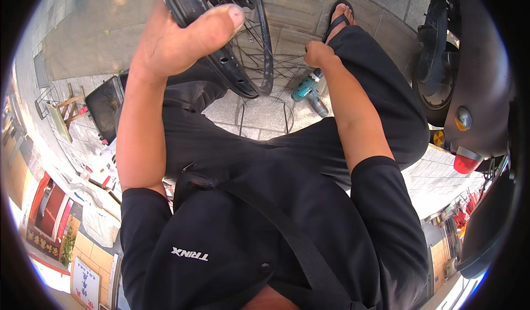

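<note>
My left hand point(185, 42) grips a black bicycle wheel rim point(237, 72) at the top of the view, its thumb laid across the rim's edge. Holes dot the rim, and thin spokes stretch inside it toward the right. My right hand point(319, 54) is closed beside the ends of several spokes; what sits between its fingers, if anything, is hidden. Just below that hand, a teal and black cordless drill point(307, 92) lies on the paving between my legs. The wheel's upper part runs out of the picture.
A dark scooter point(481, 83) with a red lamp stands close on my right. To my left are an open black case point(104, 108) and a small wooden folding stool point(65, 111). My sandalled foot point(340, 20) rests on the paving beyond my right hand.
</note>
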`<action>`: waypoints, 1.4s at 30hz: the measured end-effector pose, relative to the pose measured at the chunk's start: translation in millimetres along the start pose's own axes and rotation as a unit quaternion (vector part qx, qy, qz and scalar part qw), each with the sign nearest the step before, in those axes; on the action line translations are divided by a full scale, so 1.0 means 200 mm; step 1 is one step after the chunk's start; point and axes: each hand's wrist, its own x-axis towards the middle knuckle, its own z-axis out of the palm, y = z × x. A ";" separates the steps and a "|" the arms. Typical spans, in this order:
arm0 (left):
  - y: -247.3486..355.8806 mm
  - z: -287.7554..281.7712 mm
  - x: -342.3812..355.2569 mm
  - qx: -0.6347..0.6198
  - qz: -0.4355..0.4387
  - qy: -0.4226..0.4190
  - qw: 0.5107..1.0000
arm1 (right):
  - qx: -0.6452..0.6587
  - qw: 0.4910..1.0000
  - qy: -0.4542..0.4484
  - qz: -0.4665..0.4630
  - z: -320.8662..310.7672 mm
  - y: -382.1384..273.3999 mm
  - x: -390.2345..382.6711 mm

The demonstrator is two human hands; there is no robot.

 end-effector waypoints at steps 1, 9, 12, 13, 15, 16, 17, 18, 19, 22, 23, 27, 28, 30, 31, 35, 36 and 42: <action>0.03 -0.06 0.01 0.047 0.004 -0.058 0.997 | -0.022 0.999 -0.009 -0.024 0.10 0.01 0.02; 0.12 -0.06 -0.05 0.043 -0.028 0.009 0.999 | -0.128 0.987 0.035 -0.090 0.47 -0.09 0.08; 0.15 -0.11 -0.03 0.031 -0.047 0.024 0.998 | -0.129 0.985 0.025 -0.113 0.49 -0.08 0.11; 0.15 -0.12 -0.03 0.026 -0.051 0.025 0.998 | -0.142 0.982 0.012 -0.127 0.49 -0.08 0.11; 0.16 -0.14 -0.03 0.022 -0.054 0.023 0.998 | -0.171 0.973 -0.002 -0.151 0.44 -0.08 0.12; 0.15 -0.13 -0.02 0.016 -0.053 0.020 0.998 | -0.152 0.975 0.019 -0.159 0.45 -0.08 0.13; 0.15 -0.11 -0.03 0.007 -0.054 0.018 0.998 | -0.144 0.978 -0.001 -0.150 0.43 -0.08 0.13; 0.13 -0.12 -0.02 0.004 -0.045 0.010 0.999 | -0.136 0.980 -0.020 -0.141 0.42 -0.09 0.13; 0.14 -0.13 -0.01 0.016 -0.043 0.000 0.999 | -0.127 0.982 -0.040 -0.132 0.41 -0.10 0.13; 0.12 -0.13 0.00 0.006 -0.049 0.003 0.999 | -0.118 0.981 -0.079 -0.135 0.37 -0.12 0.10; 0.12 -0.13 -0.02 0.007 -0.055 0.014 0.998 | -0.089 0.984 -0.121 -0.097 0.28 -0.16 0.03; 0.13 -0.16 -0.01 0.003 -0.062 -0.011 0.998 | -0.058 0.964 -0.259 -0.023 -0.11 -0.29 -0.17; 0.14 -0.16 -0.01 -0.001 -0.074 -0.001 0.997 | -0.076 0.952 -0.296 -0.024 -0.16 -0.30 -0.18; 0.15 -0.17 0.00 -0.005 -0.084 -0.003 0.996 | -0.112 0.945 -0.305 -0.030 -0.27 -0.31 -0.24; 0.13 -0.18 0.00 -0.011 -0.082 -0.005 0.997 | -0.129 0.941 -0.312 -0.033 -0.33 -0.30 -0.28; 0.18 -0.15 -0.03 -0.012 -0.105 0.055 0.993 | -0.107 0.973 -0.203 -0.024 -0.56 -0.23 -0.38; 0.18 -0.15 -0.04 -0.010 -0.101 0.074 0.992 | -0.028 0.987 -0.155 0.027 -0.65 -0.23 -0.42; 0.23 -0.18 -0.07 0.053 -0.110 0.132 0.984 | 0.543 0.832 0.104 -0.056 -0.81 -0.33 -0.41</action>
